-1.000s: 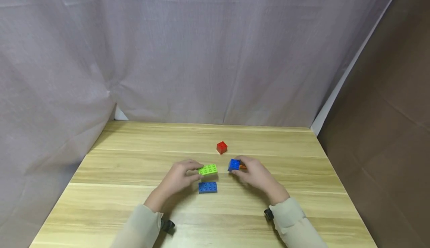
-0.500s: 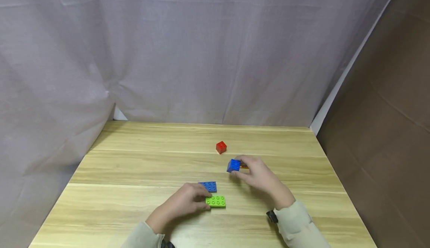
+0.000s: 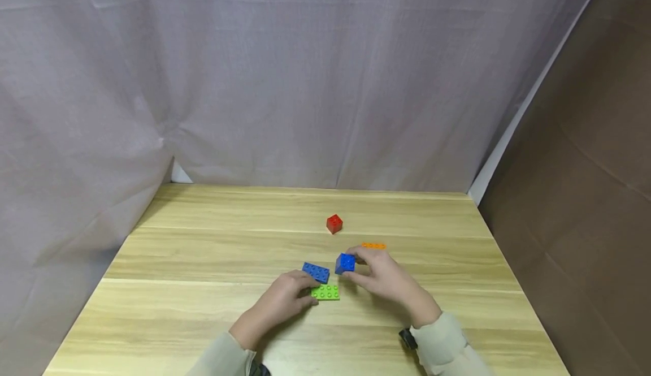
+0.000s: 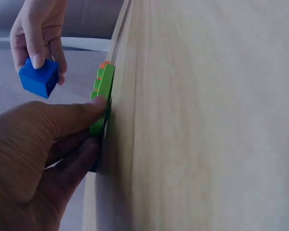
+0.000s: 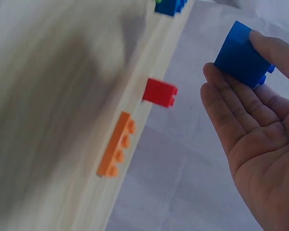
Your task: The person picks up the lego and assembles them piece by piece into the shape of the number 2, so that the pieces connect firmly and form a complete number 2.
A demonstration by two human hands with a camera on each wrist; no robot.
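Note:
My left hand (image 3: 285, 299) pinches a flat lime-green toy brick (image 3: 328, 292) by its left end, close over the table; in the left wrist view the thumb presses the green brick's (image 4: 105, 84) studded side. Just behind it lies a flat blue brick (image 3: 316, 272), turned at an angle, near the left fingertips. My right hand (image 3: 389, 277) holds a small, taller blue brick (image 3: 345, 263) between thumb and fingers. The right wrist view shows this blue brick (image 5: 243, 55) raised off the table, its studs toward the palm side.
Farther back on the wooden table (image 3: 229, 217) stands a small red brick (image 3: 334, 224). A narrow orange brick (image 3: 373, 246) lies behind my right hand, partly hidden by it in the head view. Grey cloth (image 3: 264, 82) hangs behind the table.
The left hand brought the green brick from behind the flat blue brick to in front of it; the flat blue brick has turned. My right hand moved left and nearer, uncovering the orange brick.

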